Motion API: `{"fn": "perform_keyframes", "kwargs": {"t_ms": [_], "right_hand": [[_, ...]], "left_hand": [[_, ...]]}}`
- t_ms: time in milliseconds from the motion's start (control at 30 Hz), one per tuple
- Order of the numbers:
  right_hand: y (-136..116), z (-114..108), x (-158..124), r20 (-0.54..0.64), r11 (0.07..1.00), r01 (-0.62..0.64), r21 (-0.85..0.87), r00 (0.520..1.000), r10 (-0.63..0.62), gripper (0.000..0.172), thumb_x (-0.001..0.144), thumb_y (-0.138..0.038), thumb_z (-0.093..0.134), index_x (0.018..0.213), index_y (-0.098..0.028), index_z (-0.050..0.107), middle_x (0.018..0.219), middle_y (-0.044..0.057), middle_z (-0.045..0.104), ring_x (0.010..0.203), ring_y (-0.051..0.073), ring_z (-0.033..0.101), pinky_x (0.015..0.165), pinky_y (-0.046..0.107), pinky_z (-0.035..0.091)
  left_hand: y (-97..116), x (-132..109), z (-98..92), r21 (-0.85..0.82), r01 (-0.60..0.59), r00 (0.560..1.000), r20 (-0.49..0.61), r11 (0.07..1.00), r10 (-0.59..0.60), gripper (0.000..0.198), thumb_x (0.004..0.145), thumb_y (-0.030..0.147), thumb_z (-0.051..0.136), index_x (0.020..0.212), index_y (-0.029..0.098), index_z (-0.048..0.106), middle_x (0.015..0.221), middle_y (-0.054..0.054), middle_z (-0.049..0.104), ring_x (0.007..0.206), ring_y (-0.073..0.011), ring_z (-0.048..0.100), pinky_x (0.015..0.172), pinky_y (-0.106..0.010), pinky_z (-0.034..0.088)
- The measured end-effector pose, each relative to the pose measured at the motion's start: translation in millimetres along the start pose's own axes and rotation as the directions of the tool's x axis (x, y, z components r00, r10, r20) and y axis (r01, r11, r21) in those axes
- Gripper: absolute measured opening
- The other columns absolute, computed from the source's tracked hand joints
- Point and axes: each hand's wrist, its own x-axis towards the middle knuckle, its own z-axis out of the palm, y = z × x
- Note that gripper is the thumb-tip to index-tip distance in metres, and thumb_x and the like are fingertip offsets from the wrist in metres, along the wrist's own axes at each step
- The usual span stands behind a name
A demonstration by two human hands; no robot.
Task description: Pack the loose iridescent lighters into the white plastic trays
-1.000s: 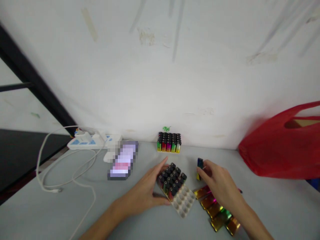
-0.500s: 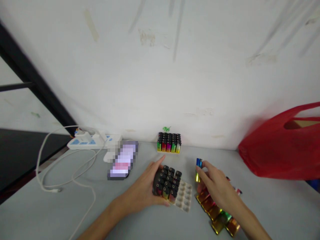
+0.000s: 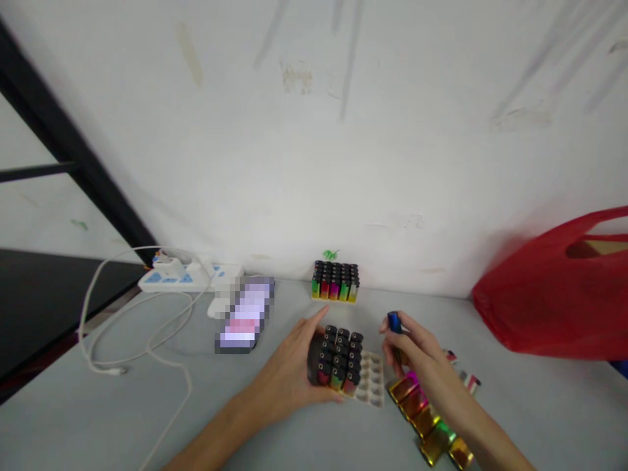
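1. Left hand (image 3: 289,360) curls round the left side of a pale socketed tray (image 3: 371,379), thumb along the near edge, some fingertips hidden behind it.
2. Black-topped lighters (image 3: 339,356) stand in the tray's left part; its right-hand sockets are bare. Since a second ago the tray has swung from diagonal to nearly square, so those sockets now face the other hand, a handier placing by my judgement. Whether it rests on the table (image 3: 98,425) or is raised, I can't tell.
3. Right hand (image 3: 417,350) pinches a blue-ended lighter (image 3: 394,322) between thumb and fingers, just right of the tray and apart from it. Half a second ago its yellow lower part showed plainly; now fingers cover most of it, so the grip has probably been adjusted, with the lighter not yet in a socket.
4. Shiny gold-coloured lighters (image 3: 426,422) lie in a slanting row beneath that wrist, seemingly the remaining loose supply.
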Motion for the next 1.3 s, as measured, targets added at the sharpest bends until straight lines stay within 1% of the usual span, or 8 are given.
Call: {"fn": "perform_keyframes", "kwargs": {"t_ms": [100,267,333,500,700,867,1133,1300], "right_hand": [[-2,7,-1,0.026,0.980,-0.085,0.182,0.996,0.082,0.030,0.097,-0.051,0.073,0.104,-0.024,0.063,0.067,-0.006,0.050,0.060,0.016,0.043,0.057,0.027,0.035],[-8,16,-3,0.182,0.901,-0.210,0.380,0.972,0.149,0.061,0.094,-0.079,0.062,0.071,-0.023,0.053,0.068,-0.004,0.037,0.060,0.014,0.027,0.054,0.028,0.029],[-7,17,-3,0.190,0.885,-0.227,0.407,0.968,0.161,0.064,0.093,-0.081,0.061,0.067,-0.024,0.047,0.068,-0.005,0.032,0.060,0.014,0.023,0.054,0.028,0.028],[-1,17,-4,0.173,0.863,-0.244,0.442,0.967,0.185,0.064,0.095,-0.079,0.060,0.067,-0.025,0.040,0.067,-0.008,0.023,0.057,0.013,0.014,0.050,0.027,0.021],[-2,17,-4,0.178,0.855,-0.315,0.412,0.948,0.263,0.065,0.086,-0.081,0.068,0.068,-0.026,0.038,0.064,-0.011,0.020,0.056,0.011,0.008,0.046,0.025,0.013],[7,17,-4,0.127,0.880,-0.316,0.354,0.949,0.289,0.063,0.087,-0.078,0.062,0.065,-0.027,0.033,0.060,-0.010,0.018,0.053,0.010,0.008,0.044,0.024,0.006],[12,22,-5,0.043,0.887,-0.296,0.355,0.953,0.300,0.059,0.087,-0.076,0.061,0.067,-0.027,0.036,0.059,-0.011,0.018,0.052,0.009,0.009,0.043,0.022,0.007],[11,18,-1,0.060,0.864,-0.321,0.387,0.944,0.324,0.061,0.088,-0.078,0.063,0.068,-0.026,0.038,0.059,-0.011,0.017,0.053,0.009,0.005,0.043,0.022,0.006]], "left_hand": [[-1,0,-1.2,-0.011,0.000,1.000,0.006,1.000,0.000,0.141,0.060,0.037,0.111,0.174,0.037,0.029,0.148,-0.013,0.063,0.137,-0.0418,0.062,0.122,-0.061,0.046],[-1,0,-1.5,-0.020,0.002,1.000,0.006,1.000,-0.002,0.139,0.060,0.035,0.111,0.174,0.036,0.030,0.151,-0.013,0.062,0.138,-0.0406,0.062,0.123,-0.059,0.047],[0,0,-1.6,-0.023,0.005,1.000,0.005,1.000,-0.005,0.139,0.060,0.035,0.111,0.174,0.035,0.031,0.151,-0.013,0.062,0.138,-0.0411,0.062,0.123,-0.060,0.046],[0,0,-2.5,-0.023,0.020,1.000,0.001,1.000,-0.020,0.137,0.060,0.037,0.110,0.173,0.034,0.033,0.150,-0.014,0.063,0.137,-0.0415,0.062,0.123,-0.060,0.047],[0,0,-2.5,-0.014,0.014,1.000,0.006,1.000,-0.014,0.136,0.062,0.032,0.109,0.173,0.034,0.031,0.151,-0.013,0.063,0.137,-0.0405,0.062,0.122,-0.059,0.047],[-1,0,-2.0,0.005,-0.006,1.000,0.006,1.000,0.006,0.138,0.062,0.034,0.110,0.174,0.035,0.029,0.154,-0.014,0.061,0.140,-0.0415,0.061,0.125,-0.062,0.045],[-2,-1,-1.9,0.030,0.015,1.000,0.011,0.999,-0.015,0.138,0.063,0.031,0.110,0.174,0.034,0.027,0.155,-0.014,0.060,0.141,-0.0395,0.060,0.125,-0.059,0.044],[-1,-1,-2.3,0.023,0.022,1.000,0.015,1.000,-0.022,0.138,0.063,0.032,0.109,0.174,0.034,0.028,0.155,-0.013,0.062,0.141,-0.0398,0.060,0.125,-0.057,0.045]]}}
